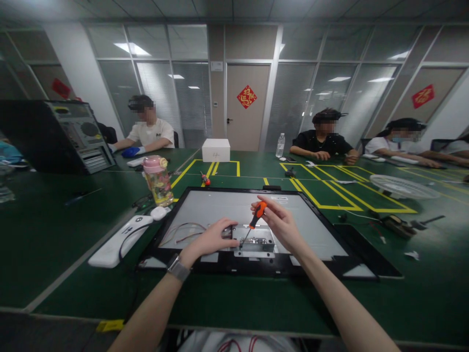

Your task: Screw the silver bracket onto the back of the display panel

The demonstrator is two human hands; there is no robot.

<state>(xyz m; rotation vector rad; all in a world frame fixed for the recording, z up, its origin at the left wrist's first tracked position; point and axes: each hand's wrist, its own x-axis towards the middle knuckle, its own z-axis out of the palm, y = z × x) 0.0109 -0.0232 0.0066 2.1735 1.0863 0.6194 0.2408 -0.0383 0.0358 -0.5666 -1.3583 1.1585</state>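
Note:
A large flat panel with a black frame [318, 234] lies on the green table. On its lower middle sits a metal bracket [258, 234]. My right hand [280, 220] grips an orange and black screwdriver [258, 213], tilted, its tip down at the left part of the bracket. My left hand [218, 237] rests at the bracket's left edge, thumb and fingers apart around a small dark part; whether it grips this is unclear. Thin wires [183, 230] lie on the panel left of that hand.
Left of the panel are a white power bank-like case [120, 242] and a pink-lidded bottle [157, 181]. Beyond stand a white box [216, 150] and a computer case [73, 137]. A dark tool [397, 226] lies right. Several people sit across the table [256, 171].

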